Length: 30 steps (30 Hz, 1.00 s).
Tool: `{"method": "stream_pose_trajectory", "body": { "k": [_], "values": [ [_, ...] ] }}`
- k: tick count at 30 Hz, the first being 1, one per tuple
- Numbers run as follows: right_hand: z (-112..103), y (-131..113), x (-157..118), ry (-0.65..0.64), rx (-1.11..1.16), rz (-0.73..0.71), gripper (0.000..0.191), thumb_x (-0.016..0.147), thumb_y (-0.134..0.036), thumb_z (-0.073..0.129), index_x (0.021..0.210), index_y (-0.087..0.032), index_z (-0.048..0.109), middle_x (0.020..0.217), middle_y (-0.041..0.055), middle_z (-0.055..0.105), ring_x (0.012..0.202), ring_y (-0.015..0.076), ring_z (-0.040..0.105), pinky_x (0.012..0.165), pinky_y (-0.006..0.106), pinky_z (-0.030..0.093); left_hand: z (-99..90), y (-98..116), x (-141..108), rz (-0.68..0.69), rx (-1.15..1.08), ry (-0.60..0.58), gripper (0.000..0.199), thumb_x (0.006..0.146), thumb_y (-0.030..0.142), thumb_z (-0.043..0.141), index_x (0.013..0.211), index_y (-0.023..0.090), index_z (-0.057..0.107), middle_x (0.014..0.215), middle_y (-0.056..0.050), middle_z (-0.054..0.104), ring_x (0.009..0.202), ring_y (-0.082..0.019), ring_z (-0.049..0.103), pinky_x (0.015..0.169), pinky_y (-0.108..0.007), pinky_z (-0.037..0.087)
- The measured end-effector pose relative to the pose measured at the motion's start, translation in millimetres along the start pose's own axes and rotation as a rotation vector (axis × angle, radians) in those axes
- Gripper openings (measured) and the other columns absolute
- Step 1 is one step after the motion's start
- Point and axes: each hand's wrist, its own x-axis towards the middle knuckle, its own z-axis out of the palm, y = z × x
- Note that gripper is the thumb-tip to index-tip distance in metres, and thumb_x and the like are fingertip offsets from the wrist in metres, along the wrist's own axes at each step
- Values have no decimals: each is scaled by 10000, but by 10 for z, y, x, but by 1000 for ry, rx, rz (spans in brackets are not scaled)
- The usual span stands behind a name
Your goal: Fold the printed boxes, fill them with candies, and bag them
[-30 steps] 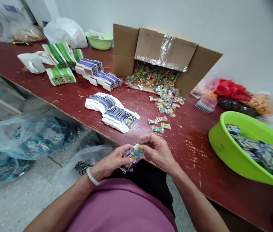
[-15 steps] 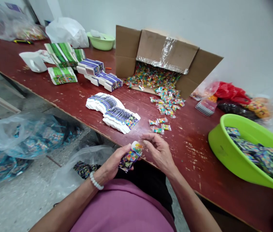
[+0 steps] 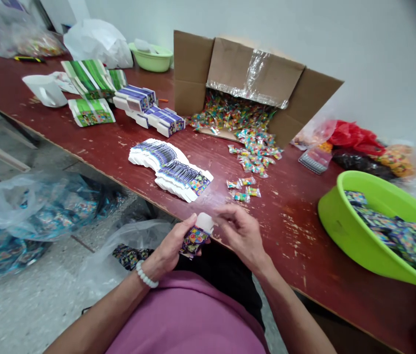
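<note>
My left hand (image 3: 174, 243) holds a small purple printed box (image 3: 195, 237) with its white top flap standing up. Just to the right of the box is my right hand (image 3: 242, 233), its fingers apart and nothing seen in them. Beyond my hands a fanned stack of flat purple boxes (image 3: 176, 169) lies on the red table (image 3: 119, 152). Several wrapped candies (image 3: 243, 189) sit near the right hand, with a larger heap of candies (image 3: 255, 147) behind them, spilling from an open cardboard box (image 3: 254, 76).
A green basin (image 3: 370, 241) with dark packets stands at the right. Bundled green cartons (image 3: 92, 113), purple cartons (image 3: 165, 120) and a white mug (image 3: 45, 91) are at the back left. Plastic bags (image 3: 60, 206) of packets lie on the floor, left.
The colourful candy at the small box's mouth no longer shows; its white flap is in view there. My right hand has moved slightly, and the view has shifted a little.
</note>
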Motion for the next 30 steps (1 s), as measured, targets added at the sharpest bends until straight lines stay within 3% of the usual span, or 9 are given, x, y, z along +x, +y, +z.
{"method": "stream_pose_trajectory", "body": {
  "k": [2, 6, 9, 12, 16, 19, 24, 30],
  "values": [
    [1, 88, 2, 86, 159, 147, 226, 810, -275, 748, 1017, -241, 662, 926, 20, 705, 805, 161, 655, 738, 277, 534, 11, 33, -19, -3, -22, -11, 540, 824, 624, 636, 928, 103, 734, 700, -76, 706, 524, -144, 602, 484, -236, 483],
    [124, 190, -48, -96, 370, 345, 348, 763, -377, 790, 1049, -228, 661, 874, 10, 684, 717, 144, 621, 647, 256, 533, 54, 44, -55, 84, -39, -14, 449, 772, 539, 732, 953, 128, 715, 754, -47, 690, 595, -147, 610, 474, -222, 504],
    [243, 184, -93, -56, 257, 272, 236, 833, -400, 718, 989, -223, 705, 910, 33, 675, 730, 154, 608, 594, 247, 520, 61, 3, -49, 92, -50, 5, 412, 787, 494, 743, 1012, 151, 698, 773, -25, 675, 604, -138, 609, 455, -203, 495],
    [270, 144, -100, 18, 69, 106, 164, 896, -362, 658, 956, -243, 756, 908, 45, 714, 770, 178, 642, 643, 274, 536, 31, -29, -21, 3, -131, 14, 418, 833, 517, 705, 1025, 146, 686, 748, -33, 679, 538, -135, 607, 453, -231, 519],
    [194, 80, -72, -126, 21, -13, 185, 935, -329, 617, 1006, -283, 781, 1026, 47, 769, 898, 214, 706, 781, 326, 559, -10, -14, 3, -98, -226, -57, 457, 892, 528, 635, 1123, 136, 670, 802, -79, 714, 507, -149, 618, 438, -271, 545],
    [184, 72, -55, -169, 140, 66, 142, 900, -333, 664, 913, -251, 779, 1053, 55, 769, 961, 225, 710, 833, 349, 566, -11, 6, 2, -96, -245, -75, 477, 922, 527, 592, 1226, 164, 646, 857, -84, 730, 502, -137, 614, 430, -256, 538],
    [269, 144, -6, -93, 439, 372, 212, 709, -365, 840, 772, -192, 734, 774, 22, 753, 641, 156, 676, 598, 277, 563, 8, 22, -13, -60, -158, -22, 500, 948, 525, 548, 1287, 173, 650, 896, -97, 742, 582, -146, 642, 487, -241, 553],
    [280, 161, 26, -72, 443, 391, 236, 695, -388, 838, 730, -184, 725, 747, 24, 747, 605, 159, 668, 577, 291, 563, -7, 50, -9, -34, -85, -7, 584, 918, 601, 545, 1281, 164, 682, 907, -115, 755, 693, -194, 676, 508, -244, 541]
  ]
}}
